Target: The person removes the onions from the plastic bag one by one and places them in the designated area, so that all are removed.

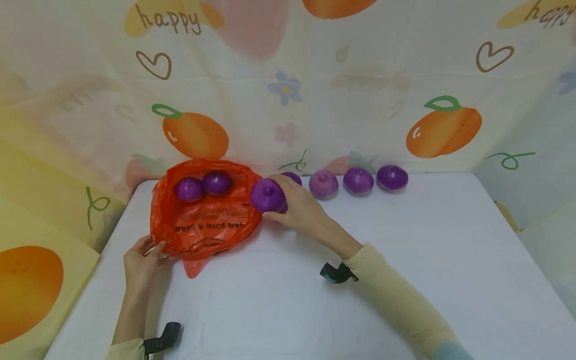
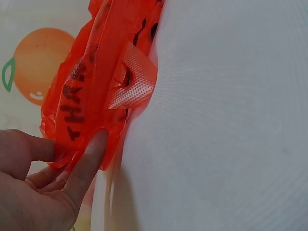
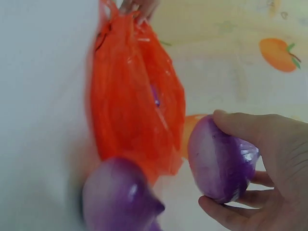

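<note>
My right hand [image 1: 301, 207] grips a purple onion [image 1: 267, 195] between thumb and fingers, just off the right rim of an open red plastic bag [image 1: 211, 212]. The right wrist view shows this onion [image 3: 219, 161] raised beside another onion [image 3: 118, 195] on the table. Inside the bag lie two purple onions, one at the left [image 1: 189, 189] and one at the right [image 1: 218, 183]. At the bag's near left corner, my left hand [image 1: 143, 262] pinches the plastic edge, and its thumb presses on the bag [image 2: 91, 91] in the left wrist view.
Several more onions stand in a row along the table's back edge: one partly hidden behind my right hand, then a paler onion [image 1: 323, 184], a middle onion [image 1: 358, 181] and a dark onion [image 1: 392, 178]. A printed cloth [image 1: 351, 120] hangs behind the white table [image 1: 270, 310].
</note>
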Available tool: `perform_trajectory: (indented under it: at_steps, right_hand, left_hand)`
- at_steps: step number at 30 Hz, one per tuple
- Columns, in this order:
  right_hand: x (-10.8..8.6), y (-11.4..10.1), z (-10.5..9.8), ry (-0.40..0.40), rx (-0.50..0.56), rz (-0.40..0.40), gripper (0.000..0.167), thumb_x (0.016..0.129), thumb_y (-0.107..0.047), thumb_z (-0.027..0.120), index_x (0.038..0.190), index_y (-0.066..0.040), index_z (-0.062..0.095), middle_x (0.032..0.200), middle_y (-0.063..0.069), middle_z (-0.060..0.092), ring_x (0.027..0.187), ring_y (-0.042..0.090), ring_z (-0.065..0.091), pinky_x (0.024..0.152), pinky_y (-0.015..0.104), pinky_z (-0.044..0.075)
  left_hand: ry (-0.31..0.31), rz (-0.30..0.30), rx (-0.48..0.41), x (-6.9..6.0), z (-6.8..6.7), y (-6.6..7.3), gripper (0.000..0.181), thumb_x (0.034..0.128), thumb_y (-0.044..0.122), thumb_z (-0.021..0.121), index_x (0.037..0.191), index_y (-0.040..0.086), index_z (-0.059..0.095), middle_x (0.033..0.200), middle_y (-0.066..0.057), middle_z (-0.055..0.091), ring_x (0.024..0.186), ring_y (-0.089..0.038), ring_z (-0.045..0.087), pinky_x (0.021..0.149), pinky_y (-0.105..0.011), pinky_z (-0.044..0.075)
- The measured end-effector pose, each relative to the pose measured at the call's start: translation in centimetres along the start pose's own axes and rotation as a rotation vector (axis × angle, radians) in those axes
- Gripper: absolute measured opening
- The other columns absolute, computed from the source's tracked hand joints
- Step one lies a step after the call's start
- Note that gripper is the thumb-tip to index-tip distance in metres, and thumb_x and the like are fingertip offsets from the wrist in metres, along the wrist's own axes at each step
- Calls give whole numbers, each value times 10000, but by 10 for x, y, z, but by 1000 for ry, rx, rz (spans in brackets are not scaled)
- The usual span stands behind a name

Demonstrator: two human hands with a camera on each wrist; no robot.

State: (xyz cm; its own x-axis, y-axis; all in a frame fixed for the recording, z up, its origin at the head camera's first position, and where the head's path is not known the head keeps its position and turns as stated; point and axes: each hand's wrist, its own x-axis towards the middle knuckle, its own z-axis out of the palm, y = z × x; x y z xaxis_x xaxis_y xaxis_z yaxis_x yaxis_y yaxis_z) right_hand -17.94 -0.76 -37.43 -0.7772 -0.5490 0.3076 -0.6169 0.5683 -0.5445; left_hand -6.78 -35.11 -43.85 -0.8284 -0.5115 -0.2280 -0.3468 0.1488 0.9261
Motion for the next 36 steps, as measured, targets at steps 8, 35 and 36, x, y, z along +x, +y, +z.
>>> perform_trajectory:
  at_steps: [8, 35, 36]
  right_hand:
    - [-18, 21, -11, 23, 33, 120, 815, 817, -372, 799, 1439, -61, 375, 1400, 110, 517, 1257, 267, 539, 1033, 421, 464]
    - [-69, 89, -24, -77, 17, 361, 844, 837, -360, 779, 1450, 33, 352, 1425, 241, 464, 1291, 397, 483, 1064, 518, 407]
    - [-70, 89, -23, -78, 16, 356, 838, 841, -359, 775, 1449, 33, 351, 1420, 243, 466, 1288, 399, 484, 1061, 522, 408]
  left_hand:
    - [-4, 1, 3, 2, 2, -3, 497, 1015, 175, 518, 1461, -10, 399, 1348, -209, 470, 710, 45, 644, 665, -206, 575]
    - [-12, -141, -273, 4, -8, 0, 613, 998, 294, 552, 1532, 93, 325, 1032, 112, 559, 746, 2, 660, 667, -146, 553]
    - [-8, -147, -298, 4, -8, 1, 611, 996, 288, 559, 1530, 96, 331, 1025, 113, 570, 742, -6, 664, 668, -150, 555]
